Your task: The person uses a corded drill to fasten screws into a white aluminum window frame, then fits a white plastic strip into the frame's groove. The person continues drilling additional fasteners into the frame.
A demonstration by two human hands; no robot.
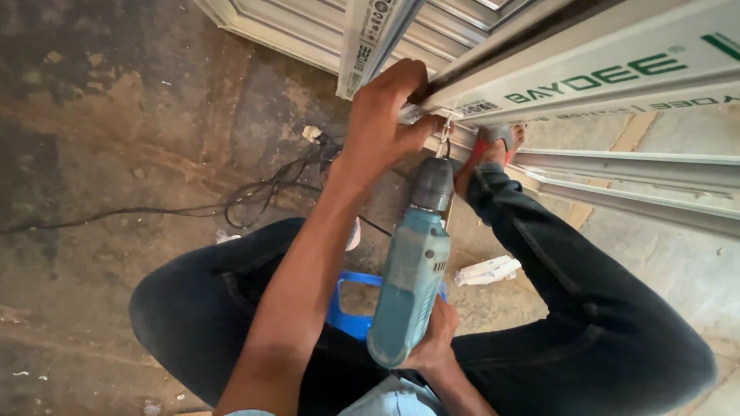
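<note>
My left hand [385, 115] clamps the white window profile [586, 73]; my right hand [433, 339] grips the teal drill [410, 277], bit pointing straight up at it.

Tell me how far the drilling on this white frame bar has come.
Done: the left hand grips the white frame bar, steadying it. In hand: the right hand holds the blue-green drill, its bit pointing up and meeting the bar's edge. Left: whether the bit has gone through cannot be seen. More white bars lie on the floor, untouched.
</note>
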